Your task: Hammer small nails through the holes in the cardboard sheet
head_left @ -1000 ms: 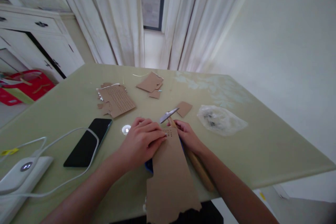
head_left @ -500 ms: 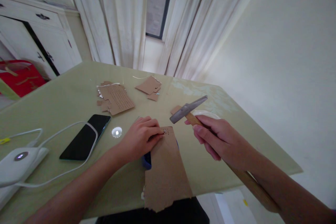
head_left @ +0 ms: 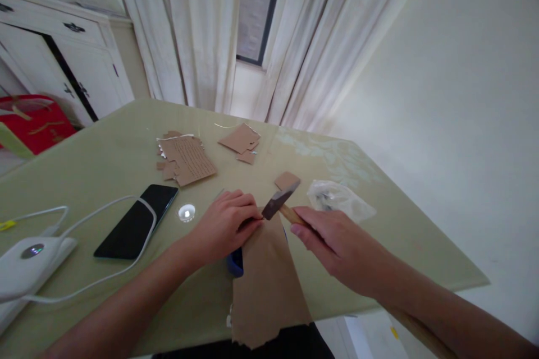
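My right hand [head_left: 337,247] is wrapped round the wooden handle of a hammer [head_left: 281,199]. The hammer's metal head is down at the top end of a brown cardboard strip [head_left: 269,286], right beside my left fingertips. My left hand [head_left: 229,224] rests on that end, thumb and forefinger pinched together. What they pinch is too small and hidden to make out. Under the strip a blue object [head_left: 234,262] shows at its left side. The strip's torn near end hangs over the table edge.
On the table [head_left: 337,286] lie cardboard scraps [head_left: 191,162], a folded piece [head_left: 240,139], a small square [head_left: 287,180] and a clear plastic bag [head_left: 343,199]. To the left are a phone [head_left: 135,224], a white cable, a white device [head_left: 33,263] and a small round shiny item [head_left: 186,212].
My right hand has swung the hammer down and left, bringing its head to my left fingertips. The plastic bag and small square now show more fully. My left hand stays in place.
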`<state>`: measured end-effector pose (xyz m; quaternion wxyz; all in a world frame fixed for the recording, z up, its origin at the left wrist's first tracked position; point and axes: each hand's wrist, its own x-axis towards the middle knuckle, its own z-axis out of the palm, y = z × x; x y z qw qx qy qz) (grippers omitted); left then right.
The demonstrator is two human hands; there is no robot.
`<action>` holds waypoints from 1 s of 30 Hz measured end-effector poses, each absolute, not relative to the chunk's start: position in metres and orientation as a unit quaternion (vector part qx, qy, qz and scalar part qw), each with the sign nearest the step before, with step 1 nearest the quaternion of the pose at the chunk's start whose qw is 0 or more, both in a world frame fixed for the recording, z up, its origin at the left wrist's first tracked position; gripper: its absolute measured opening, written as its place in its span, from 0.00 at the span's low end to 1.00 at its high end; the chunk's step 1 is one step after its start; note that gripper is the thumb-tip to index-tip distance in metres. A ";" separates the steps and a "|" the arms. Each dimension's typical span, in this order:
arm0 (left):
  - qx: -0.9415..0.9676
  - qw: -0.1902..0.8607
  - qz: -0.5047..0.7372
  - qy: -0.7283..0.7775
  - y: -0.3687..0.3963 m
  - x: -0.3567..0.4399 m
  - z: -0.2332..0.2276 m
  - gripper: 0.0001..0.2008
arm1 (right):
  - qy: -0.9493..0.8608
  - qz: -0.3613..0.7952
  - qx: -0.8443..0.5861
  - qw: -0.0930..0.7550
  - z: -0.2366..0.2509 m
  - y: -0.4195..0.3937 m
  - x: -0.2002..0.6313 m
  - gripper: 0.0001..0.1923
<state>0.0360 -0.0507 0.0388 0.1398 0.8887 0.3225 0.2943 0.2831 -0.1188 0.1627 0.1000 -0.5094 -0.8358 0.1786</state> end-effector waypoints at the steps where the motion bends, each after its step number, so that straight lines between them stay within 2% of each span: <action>1: 0.889 0.140 0.293 0.323 -0.051 0.036 0.039 0.08 | -0.841 0.171 -0.505 0.093 0.161 -0.120 0.282 0.13; 7: 0.889 0.145 0.296 0.319 -0.050 0.036 0.039 0.08 | -0.838 0.129 -0.507 0.155 0.165 -0.124 0.282 0.14; 12: 0.890 0.141 0.285 0.327 -0.051 0.036 0.041 0.07 | -0.841 0.173 -0.505 0.083 0.149 -0.120 0.280 0.12; 18: 0.885 0.155 0.290 0.329 -0.051 0.036 0.041 0.09 | -0.828 0.150 -0.514 0.166 0.156 -0.120 0.282 0.15; 22: 0.872 0.203 0.292 0.337 -0.052 0.037 0.045 0.07 | -0.833 0.178 -0.510 0.121 0.143 -0.119 0.281 0.14; 25: 0.863 0.228 0.289 0.345 -0.053 0.037 0.047 0.14 | -0.833 0.183 -0.510 0.108 0.135 -0.118 0.283 0.13; 30: 0.842 0.263 0.315 0.349 -0.052 0.036 0.041 0.28 | -0.820 0.179 -0.521 0.157 0.140 -0.118 0.287 0.15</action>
